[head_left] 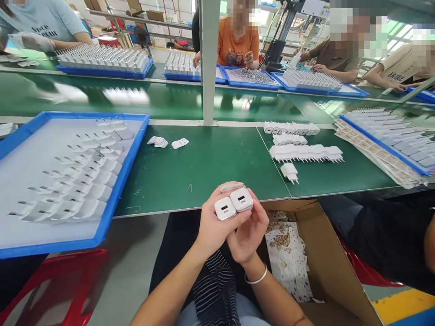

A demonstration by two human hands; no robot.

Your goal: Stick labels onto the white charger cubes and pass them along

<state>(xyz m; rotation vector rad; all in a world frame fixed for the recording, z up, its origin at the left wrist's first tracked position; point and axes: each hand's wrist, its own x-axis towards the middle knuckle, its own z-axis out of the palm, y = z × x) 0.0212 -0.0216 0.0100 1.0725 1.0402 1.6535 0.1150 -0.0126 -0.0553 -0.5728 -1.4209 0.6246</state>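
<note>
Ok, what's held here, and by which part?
Two white USB chargers, held by their sides below the port faces in the left hand; right hand alongside.

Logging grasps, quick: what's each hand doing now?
Left hand: closed on two white chargers.
Right hand: partly curled beside them; whether it grips, can't tell.

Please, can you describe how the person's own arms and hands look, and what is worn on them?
Both forearms show no sleeves. The left hand and right hand wear no gloves. A thin, rounded, silvery-white bangle circles the right wrist.
</note>
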